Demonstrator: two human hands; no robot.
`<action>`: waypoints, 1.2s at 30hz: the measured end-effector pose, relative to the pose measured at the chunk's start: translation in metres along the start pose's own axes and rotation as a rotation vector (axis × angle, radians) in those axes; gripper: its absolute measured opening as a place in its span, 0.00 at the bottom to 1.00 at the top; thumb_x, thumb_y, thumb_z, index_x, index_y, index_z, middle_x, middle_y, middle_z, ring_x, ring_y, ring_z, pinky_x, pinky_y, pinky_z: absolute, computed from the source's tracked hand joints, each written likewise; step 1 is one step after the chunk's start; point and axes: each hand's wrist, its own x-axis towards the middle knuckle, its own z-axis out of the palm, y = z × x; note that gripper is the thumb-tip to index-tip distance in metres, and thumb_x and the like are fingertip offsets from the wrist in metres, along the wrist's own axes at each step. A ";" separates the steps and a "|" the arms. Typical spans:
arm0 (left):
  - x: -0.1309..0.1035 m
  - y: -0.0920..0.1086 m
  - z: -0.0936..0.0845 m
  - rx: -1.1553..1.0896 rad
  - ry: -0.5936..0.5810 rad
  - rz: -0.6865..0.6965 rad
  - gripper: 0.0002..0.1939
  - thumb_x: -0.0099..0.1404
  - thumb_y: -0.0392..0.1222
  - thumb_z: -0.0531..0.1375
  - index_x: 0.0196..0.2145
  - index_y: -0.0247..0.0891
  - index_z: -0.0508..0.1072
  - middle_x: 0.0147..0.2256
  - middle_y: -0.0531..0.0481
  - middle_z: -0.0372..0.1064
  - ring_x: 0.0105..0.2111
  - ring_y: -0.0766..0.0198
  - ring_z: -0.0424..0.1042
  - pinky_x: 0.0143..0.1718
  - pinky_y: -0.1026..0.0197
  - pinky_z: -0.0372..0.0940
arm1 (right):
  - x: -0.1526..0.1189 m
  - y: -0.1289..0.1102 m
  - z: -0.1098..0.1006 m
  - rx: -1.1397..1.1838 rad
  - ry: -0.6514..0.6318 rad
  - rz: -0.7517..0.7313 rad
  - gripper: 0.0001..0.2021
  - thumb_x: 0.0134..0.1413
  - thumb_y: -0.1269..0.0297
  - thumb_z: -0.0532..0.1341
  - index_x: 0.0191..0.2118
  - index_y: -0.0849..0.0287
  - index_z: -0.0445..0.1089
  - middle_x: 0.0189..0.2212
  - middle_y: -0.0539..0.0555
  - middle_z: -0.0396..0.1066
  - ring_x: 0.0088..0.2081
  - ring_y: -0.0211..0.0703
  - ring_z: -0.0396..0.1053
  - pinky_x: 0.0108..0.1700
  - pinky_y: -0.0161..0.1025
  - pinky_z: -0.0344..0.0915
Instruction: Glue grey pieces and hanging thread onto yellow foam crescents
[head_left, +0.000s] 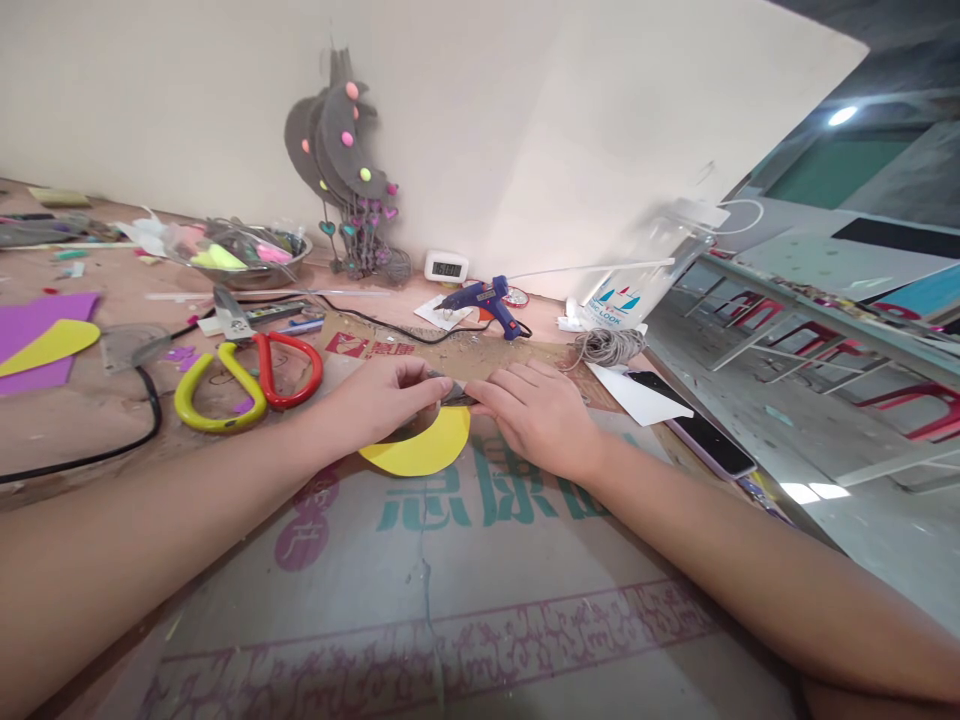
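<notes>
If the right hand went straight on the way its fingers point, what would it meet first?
Going straight, the right hand would most likely meet the grey piece first, then the left hand just beyond. Depth is hard to judge there.

- The left hand point(390, 400) and right hand point(540, 412) are partly covering the grey piece point(456, 397).
- The left hand is hiding part of the yellow piece point(424, 452).
- White paper point(637, 396) is partly covering the phone point(712, 440).
- The left edge is cutting the purple sheet point(49, 318).

Left hand point(394, 395), right hand point(536, 412), grey piece point(457, 397) between, yellow crescent point(424, 452)
</notes>
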 end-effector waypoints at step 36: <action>0.002 -0.008 0.001 0.076 0.046 0.048 0.18 0.56 0.56 0.55 0.23 0.37 0.63 0.20 0.54 0.65 0.15 0.74 0.54 0.14 0.70 0.47 | 0.001 -0.002 -0.002 0.027 -0.002 0.028 0.13 0.61 0.64 0.49 0.42 0.62 0.68 0.30 0.54 0.69 0.33 0.41 0.62 0.32 0.39 0.52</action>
